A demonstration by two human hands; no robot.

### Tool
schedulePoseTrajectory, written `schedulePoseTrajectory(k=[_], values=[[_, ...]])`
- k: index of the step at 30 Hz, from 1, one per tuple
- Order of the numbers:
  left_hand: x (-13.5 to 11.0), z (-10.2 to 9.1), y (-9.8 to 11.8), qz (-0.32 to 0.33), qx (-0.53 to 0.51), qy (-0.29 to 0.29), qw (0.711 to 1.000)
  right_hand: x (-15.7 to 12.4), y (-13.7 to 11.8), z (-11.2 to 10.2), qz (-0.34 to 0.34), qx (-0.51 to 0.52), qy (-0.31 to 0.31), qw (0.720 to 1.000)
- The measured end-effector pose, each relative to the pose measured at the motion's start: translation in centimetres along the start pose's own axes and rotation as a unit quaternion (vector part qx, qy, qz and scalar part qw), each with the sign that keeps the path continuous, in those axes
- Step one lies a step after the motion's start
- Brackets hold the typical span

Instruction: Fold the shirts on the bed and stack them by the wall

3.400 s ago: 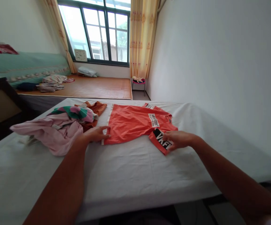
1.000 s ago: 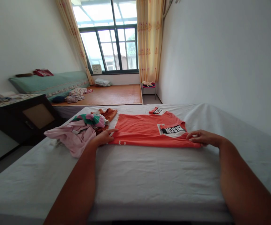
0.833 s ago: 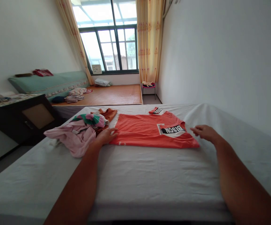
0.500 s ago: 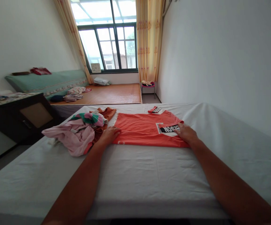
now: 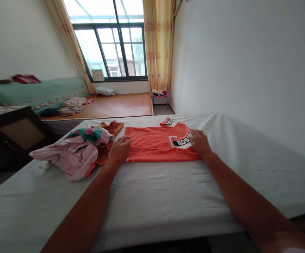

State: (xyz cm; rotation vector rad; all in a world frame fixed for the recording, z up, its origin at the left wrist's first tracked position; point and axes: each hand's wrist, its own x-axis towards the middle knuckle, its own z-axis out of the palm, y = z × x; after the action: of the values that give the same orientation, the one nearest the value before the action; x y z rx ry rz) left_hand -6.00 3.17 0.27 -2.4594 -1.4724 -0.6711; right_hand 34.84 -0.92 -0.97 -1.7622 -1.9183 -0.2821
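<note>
An orange-red T-shirt (image 5: 149,138) lies flattened sideways on a white sheet, its near side folded over lengthwise. Black-and-white lettered panels mark its sleeves at the right end. At the hem on the left, my left hand (image 5: 121,149) rests with its fingers stretched toward the cloth. My right hand (image 5: 200,142) lies over the collar and sleeve end, fingers extended and partly covering the lettering. Just left of my left hand is a loose heap with a pink garment (image 5: 70,156), a green-and-pink patterned piece (image 5: 91,134) and a rust-brown garment (image 5: 115,127).
The white sheet (image 5: 168,196) covers the surface before me, with a wall on the right. Beyond stands a bed with a brown mat (image 5: 120,102) and some clothes. A dark cabinet (image 5: 12,130) is at the left, a small pink stool (image 5: 159,94) near the curtain.
My right hand has moved farther up over the sleeve lettering. My left hand has shifted slightly up along the hem. The view has turned a little to the right.
</note>
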Motion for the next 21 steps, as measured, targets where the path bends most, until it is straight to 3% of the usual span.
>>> schedulePoseTrajectory(k=[4, 7, 15, 21], values=[[-0.4, 2.8, 1.6, 0.048, -0.054, -0.139, 0.988, -0.7, -1.2, 1.2, -0.094, 0.016, -0.152, 0.984], [-0.9, 4.0, 2.0, 0.028, -0.038, -0.209, 0.977, -1.1, -0.6, 2.4, -0.068, -0.015, -0.19, 0.979], [-0.8, 3.0, 2.4, -0.028, 0.006, -0.245, 0.969, -0.8, 3.2, 3.0, 0.022, -0.029, -0.191, 0.981], [-0.9, 2.9, 2.6, -0.031, 0.002, -0.237, 0.971, 0.1, 3.9, 2.8, 0.05, 0.02, -0.112, 0.992]])
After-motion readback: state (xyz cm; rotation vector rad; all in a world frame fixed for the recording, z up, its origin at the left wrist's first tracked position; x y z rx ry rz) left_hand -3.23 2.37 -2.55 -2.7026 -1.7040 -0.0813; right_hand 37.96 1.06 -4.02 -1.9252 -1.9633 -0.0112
